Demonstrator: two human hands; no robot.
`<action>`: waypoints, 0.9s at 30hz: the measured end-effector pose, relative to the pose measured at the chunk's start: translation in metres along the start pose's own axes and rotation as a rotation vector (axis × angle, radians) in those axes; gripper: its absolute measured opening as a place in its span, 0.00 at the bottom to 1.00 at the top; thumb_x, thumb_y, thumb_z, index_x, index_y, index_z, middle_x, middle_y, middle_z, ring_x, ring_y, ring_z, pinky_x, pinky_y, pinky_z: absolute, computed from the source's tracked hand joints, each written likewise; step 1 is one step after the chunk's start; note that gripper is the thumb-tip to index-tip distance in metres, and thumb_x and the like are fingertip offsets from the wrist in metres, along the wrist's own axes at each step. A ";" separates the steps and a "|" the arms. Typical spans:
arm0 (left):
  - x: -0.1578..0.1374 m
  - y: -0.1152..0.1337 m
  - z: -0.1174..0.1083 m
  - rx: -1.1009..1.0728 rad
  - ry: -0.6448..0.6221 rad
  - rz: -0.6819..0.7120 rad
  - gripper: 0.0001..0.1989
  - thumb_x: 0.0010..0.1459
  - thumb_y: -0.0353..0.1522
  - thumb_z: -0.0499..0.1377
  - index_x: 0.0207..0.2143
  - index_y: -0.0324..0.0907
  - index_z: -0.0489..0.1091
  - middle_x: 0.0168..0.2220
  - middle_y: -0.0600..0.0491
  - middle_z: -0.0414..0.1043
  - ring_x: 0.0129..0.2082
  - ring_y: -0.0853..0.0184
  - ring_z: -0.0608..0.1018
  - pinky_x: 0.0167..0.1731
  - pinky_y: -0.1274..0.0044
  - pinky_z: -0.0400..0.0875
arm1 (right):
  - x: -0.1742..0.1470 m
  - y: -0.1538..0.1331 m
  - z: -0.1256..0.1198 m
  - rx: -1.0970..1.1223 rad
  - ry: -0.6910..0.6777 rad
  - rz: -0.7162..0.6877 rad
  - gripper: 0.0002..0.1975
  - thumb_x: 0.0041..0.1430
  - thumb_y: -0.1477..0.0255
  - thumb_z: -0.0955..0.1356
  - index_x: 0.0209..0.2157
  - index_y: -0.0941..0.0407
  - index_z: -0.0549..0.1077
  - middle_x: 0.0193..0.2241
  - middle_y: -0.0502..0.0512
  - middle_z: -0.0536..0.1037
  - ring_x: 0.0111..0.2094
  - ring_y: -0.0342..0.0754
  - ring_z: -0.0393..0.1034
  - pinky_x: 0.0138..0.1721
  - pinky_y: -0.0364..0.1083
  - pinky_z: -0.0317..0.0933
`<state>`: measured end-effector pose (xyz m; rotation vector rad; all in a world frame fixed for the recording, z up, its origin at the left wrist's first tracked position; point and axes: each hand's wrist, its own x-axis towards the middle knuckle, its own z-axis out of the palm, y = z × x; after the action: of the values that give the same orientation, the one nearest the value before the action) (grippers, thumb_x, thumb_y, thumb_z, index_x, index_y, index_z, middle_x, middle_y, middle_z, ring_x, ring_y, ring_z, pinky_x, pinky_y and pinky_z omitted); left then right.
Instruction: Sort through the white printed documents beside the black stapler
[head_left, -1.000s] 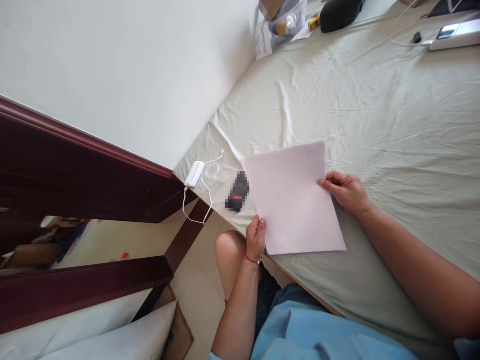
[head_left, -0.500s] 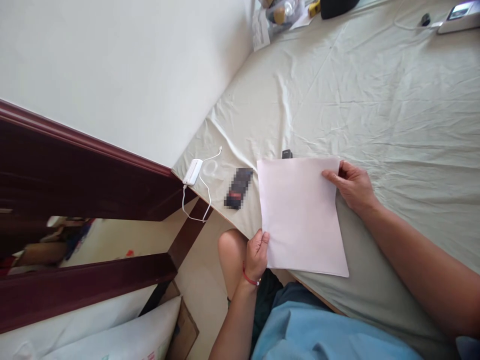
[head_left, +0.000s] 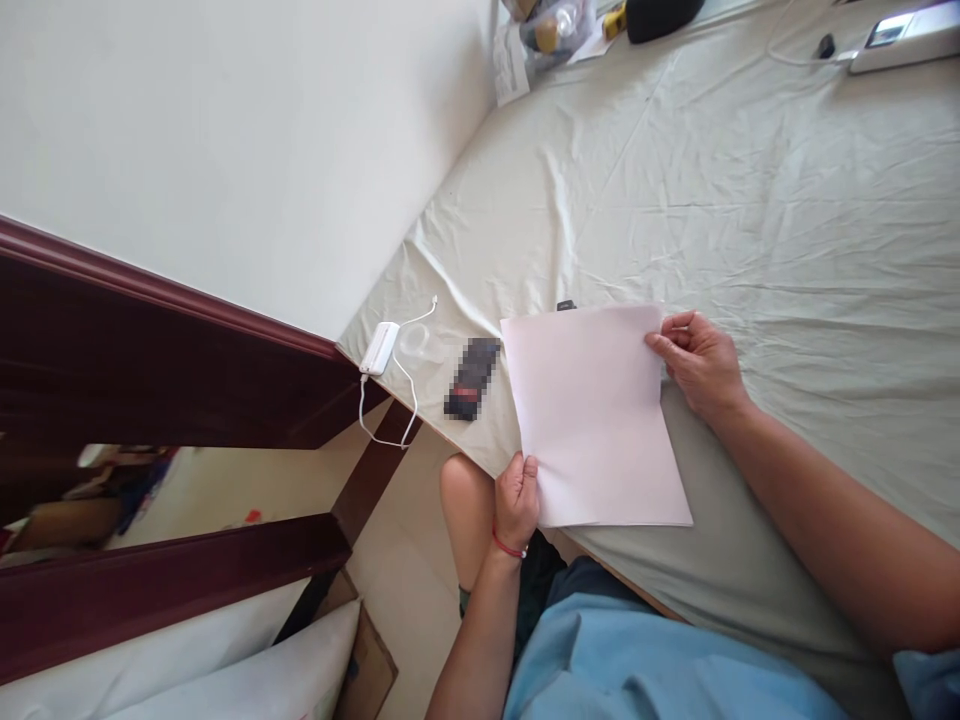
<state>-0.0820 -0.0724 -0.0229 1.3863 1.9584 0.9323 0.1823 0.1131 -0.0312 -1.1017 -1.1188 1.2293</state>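
White paper (head_left: 592, 420), perhaps more than one sheet, is held above the cloth-covered surface. My left hand (head_left: 517, 500), with a red bracelet at the wrist, pinches its lower left edge between thumb and fingers. At the upper right edge, my right hand (head_left: 701, 360) grips the paper, thumb on top. The right side of the paper is bent near that hand. A small black object (head_left: 565, 305) peeks out behind the top edge, mostly hidden. To the left of the paper lies a dark, pixelated item (head_left: 472, 380) with a red patch.
A white power bank-like device (head_left: 380, 348) with a cable sits by the surface's left corner. A plastic bag (head_left: 559, 30), a black object (head_left: 664, 18) and a white device with a screen (head_left: 907, 38) are at the back. A white wall (head_left: 225, 150) and dark red wooden frame (head_left: 150, 280) border the left.
The paper's top edge has risen slightly and its right side has bent inward under my right hand. The paper covers more of the small black object. The whole view has shifted a little.
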 end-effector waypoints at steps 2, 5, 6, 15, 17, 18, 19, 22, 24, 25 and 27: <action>0.001 0.000 0.000 -0.026 -0.001 -0.014 0.22 0.69 0.49 0.51 0.28 0.44 0.63 0.25 0.55 0.66 0.28 0.67 0.68 0.32 0.75 0.62 | 0.000 0.000 0.001 0.043 0.034 0.001 0.15 0.55 0.57 0.76 0.32 0.52 0.74 0.22 0.46 0.68 0.19 0.41 0.54 0.20 0.45 0.47; 0.003 -0.001 0.001 -0.067 -0.005 -0.038 0.22 0.68 0.49 0.52 0.28 0.44 0.64 0.26 0.55 0.66 0.29 0.66 0.68 0.33 0.75 0.63 | 0.001 -0.001 0.000 0.009 0.089 -0.133 0.11 0.55 0.59 0.77 0.31 0.51 0.79 0.30 0.51 0.75 0.25 0.43 0.61 0.25 0.46 0.55; 0.004 -0.001 0.001 -0.082 -0.006 -0.047 0.22 0.68 0.49 0.52 0.28 0.44 0.64 0.26 0.55 0.66 0.30 0.66 0.69 0.34 0.75 0.64 | 0.002 -0.002 0.000 0.001 0.104 -0.164 0.10 0.54 0.60 0.77 0.31 0.51 0.80 0.33 0.52 0.76 0.27 0.44 0.63 0.27 0.46 0.56; 0.013 0.001 0.001 -0.167 -0.026 -0.069 0.20 0.68 0.45 0.55 0.26 0.44 0.61 0.25 0.57 0.62 0.31 0.67 0.68 0.37 0.76 0.65 | 0.004 -0.003 -0.003 0.020 0.009 -0.020 0.12 0.51 0.60 0.77 0.31 0.52 0.78 0.26 0.50 0.75 0.21 0.42 0.57 0.22 0.45 0.49; 0.010 0.002 0.000 -0.160 -0.035 -0.056 0.20 0.68 0.46 0.54 0.27 0.44 0.62 0.26 0.56 0.64 0.31 0.67 0.68 0.36 0.76 0.65 | 0.004 0.001 -0.002 -0.113 0.055 -0.061 0.13 0.56 0.59 0.74 0.38 0.52 0.79 0.31 0.52 0.78 0.22 0.42 0.60 0.23 0.45 0.52; 0.008 0.002 0.001 -0.145 -0.036 -0.040 0.20 0.69 0.46 0.53 0.28 0.44 0.63 0.27 0.56 0.65 0.30 0.67 0.68 0.35 0.76 0.64 | 0.004 0.003 -0.002 -0.174 0.076 -0.073 0.14 0.57 0.59 0.73 0.41 0.52 0.78 0.35 0.52 0.79 0.23 0.42 0.61 0.24 0.45 0.53; 0.006 0.003 0.001 -0.122 -0.032 -0.020 0.20 0.69 0.47 0.52 0.29 0.44 0.64 0.27 0.56 0.66 0.30 0.67 0.68 0.35 0.76 0.64 | 0.004 0.004 -0.002 -0.219 0.085 -0.076 0.16 0.58 0.58 0.73 0.45 0.51 0.78 0.38 0.53 0.80 0.23 0.42 0.62 0.24 0.46 0.55; 0.000 0.002 0.002 -0.038 0.000 0.034 0.19 0.69 0.47 0.51 0.30 0.44 0.64 0.26 0.56 0.66 0.28 0.67 0.68 0.34 0.75 0.63 | 0.004 0.004 -0.003 -0.244 0.030 -0.059 0.15 0.57 0.58 0.73 0.42 0.52 0.77 0.36 0.53 0.80 0.25 0.44 0.66 0.28 0.47 0.60; -0.001 0.002 0.003 -0.007 0.014 0.047 0.19 0.69 0.46 0.52 0.29 0.45 0.63 0.24 0.57 0.65 0.27 0.67 0.67 0.32 0.76 0.62 | 0.003 0.001 -0.003 -0.273 -0.003 -0.061 0.12 0.57 0.59 0.73 0.38 0.52 0.77 0.32 0.52 0.78 0.25 0.45 0.65 0.30 0.47 0.60; -0.002 0.002 0.003 0.000 0.015 0.050 0.19 0.69 0.46 0.53 0.28 0.45 0.62 0.24 0.57 0.64 0.26 0.67 0.67 0.32 0.76 0.61 | 0.002 -0.001 -0.003 -0.298 -0.003 -0.066 0.11 0.58 0.60 0.73 0.37 0.52 0.77 0.31 0.51 0.78 0.24 0.44 0.64 0.30 0.47 0.60; -0.002 0.003 0.002 0.002 0.002 0.061 0.19 0.69 0.46 0.52 0.28 0.45 0.62 0.24 0.57 0.64 0.26 0.67 0.67 0.31 0.76 0.61 | 0.002 -0.003 -0.003 -0.334 0.027 -0.075 0.12 0.58 0.61 0.74 0.41 0.51 0.76 0.36 0.51 0.79 0.21 0.41 0.59 0.28 0.47 0.58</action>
<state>-0.0779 -0.0726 -0.0219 1.4538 1.9284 0.9597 0.1852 0.1147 -0.0286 -1.3074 -1.3655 0.9874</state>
